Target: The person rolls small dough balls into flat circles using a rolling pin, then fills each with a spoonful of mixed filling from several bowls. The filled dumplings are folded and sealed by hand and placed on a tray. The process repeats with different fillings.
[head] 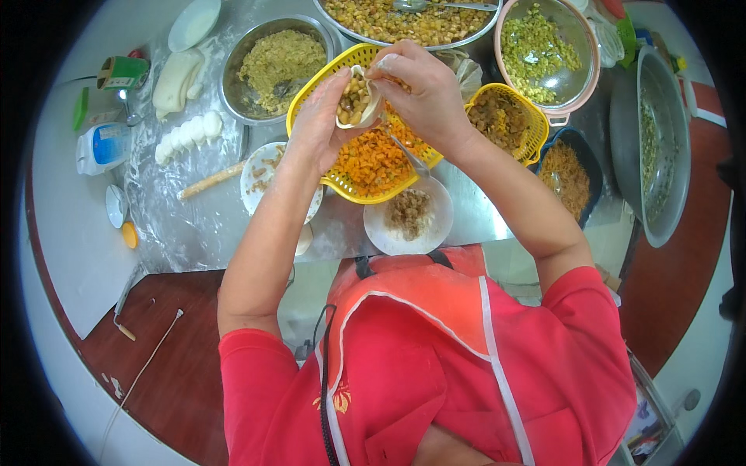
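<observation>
My left hand (319, 119) cups a round dough wrapper (374, 112) heaped with diced brown filling (353, 100). At the wrapper's right rim, the fingers of my right hand (421, 87) are pinched together on the dough edge, as far as can be seen. Both hands are dusted with flour. Beneath them stands a yellow plastic basket (298, 96) of diced orange filling (373, 160). A metal spoon (406, 152) rests in that basket, its upper part partly hidden by my hands.
A steel bowl of yellowish filling (280, 64) stands left, with dough pieces (189, 137) and a rolling pin (213, 179) nearby. White plates (440, 204) lie near the front edge. Right are a smaller yellow basket (539, 131), a pink-rimmed colander (588, 64), a dark container (593, 166) and a large basin (664, 151).
</observation>
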`<state>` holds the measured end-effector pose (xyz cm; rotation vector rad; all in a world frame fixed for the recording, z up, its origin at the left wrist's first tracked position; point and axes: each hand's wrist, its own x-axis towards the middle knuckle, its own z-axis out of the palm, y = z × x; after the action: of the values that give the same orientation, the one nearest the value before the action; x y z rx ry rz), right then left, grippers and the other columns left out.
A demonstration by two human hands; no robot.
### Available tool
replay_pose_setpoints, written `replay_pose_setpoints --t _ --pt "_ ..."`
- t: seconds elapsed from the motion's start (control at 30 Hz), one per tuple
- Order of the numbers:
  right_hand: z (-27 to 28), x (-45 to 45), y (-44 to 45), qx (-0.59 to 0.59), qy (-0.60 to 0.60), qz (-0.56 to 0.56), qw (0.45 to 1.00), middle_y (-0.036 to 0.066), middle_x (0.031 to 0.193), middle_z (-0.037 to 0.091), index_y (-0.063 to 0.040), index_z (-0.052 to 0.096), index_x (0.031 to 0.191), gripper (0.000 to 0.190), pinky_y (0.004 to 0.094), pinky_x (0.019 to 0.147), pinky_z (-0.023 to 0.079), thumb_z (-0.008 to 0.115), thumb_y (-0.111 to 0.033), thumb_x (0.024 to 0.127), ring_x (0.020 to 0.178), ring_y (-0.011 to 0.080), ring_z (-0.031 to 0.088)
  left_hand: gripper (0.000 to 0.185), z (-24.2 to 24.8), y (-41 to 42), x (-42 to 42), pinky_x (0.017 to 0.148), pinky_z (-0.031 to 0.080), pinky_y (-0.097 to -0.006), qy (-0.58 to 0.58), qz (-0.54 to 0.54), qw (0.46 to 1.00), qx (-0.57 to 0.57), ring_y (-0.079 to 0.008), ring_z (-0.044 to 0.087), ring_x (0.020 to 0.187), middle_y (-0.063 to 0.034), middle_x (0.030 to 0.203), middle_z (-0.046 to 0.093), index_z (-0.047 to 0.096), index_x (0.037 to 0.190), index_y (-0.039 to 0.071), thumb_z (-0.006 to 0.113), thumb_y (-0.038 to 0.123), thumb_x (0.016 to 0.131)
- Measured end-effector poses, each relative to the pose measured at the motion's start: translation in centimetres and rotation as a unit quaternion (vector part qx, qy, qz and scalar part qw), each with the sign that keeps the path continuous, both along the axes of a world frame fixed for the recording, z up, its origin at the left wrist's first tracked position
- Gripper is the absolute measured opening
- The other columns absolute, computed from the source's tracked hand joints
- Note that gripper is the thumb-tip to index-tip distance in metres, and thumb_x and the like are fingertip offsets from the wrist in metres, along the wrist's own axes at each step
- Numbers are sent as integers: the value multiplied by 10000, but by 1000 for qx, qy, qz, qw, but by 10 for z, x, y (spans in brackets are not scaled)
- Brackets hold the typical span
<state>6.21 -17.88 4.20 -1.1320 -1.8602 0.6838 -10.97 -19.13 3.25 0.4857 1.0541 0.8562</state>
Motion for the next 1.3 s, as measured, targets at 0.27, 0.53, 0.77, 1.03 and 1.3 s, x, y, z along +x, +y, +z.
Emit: replay_pose_setpoints --t 0.27,0.53,0.77,1.03,1.3 --pt "14 7 13 -347 219 40 911 43 880 683 -1 695 957 140 253 767 514 683 -90 850 803 110 635 519 34 12 -12 784 588 -315 115 -89 983 116 -147 638 993 -88 1145 608 513 1306 27 595 389 943" --pt "-14 -7 -2 -121 81 -29 989 107 795 681 14 656 910 133 289 654 526 685 -56 799 661 196 647 434 -1 3 -10 833 589 -357 138 -70 985 77 -168 640 1005 -82 1175 603 511 1333 60 585 240 945" --pt "-3 5 19 -274 115 57 953 79 779 687 28 694 956 182 282 625 531 703 -52 793 707 136 663 441 14 10 -14 828 578 -322 185 -175 960 119 -157 632 1018 -83 1165 612 514 1353 77 548 217 935" --pt "0 -3 14 -317 257 -8 913 70 743 683 48 691 899 148 265 600 519 714 -56 796 636 122 636 508 11 13 -28 870 575 -356 14 -73 994 77 -197 613 1095 -81 1249 578 410 1427 99 518 306 976" --pt "-10 -8 9 -40 -9 -21 999 116 761 659 -46 685 909 161 316 642 516 694 -87 753 700 193 658 397 -4 3 -2 814 591 -359 146 -34 984 91 -187 636 1029 -77 1184 600 497 1331 80 552 204 957"
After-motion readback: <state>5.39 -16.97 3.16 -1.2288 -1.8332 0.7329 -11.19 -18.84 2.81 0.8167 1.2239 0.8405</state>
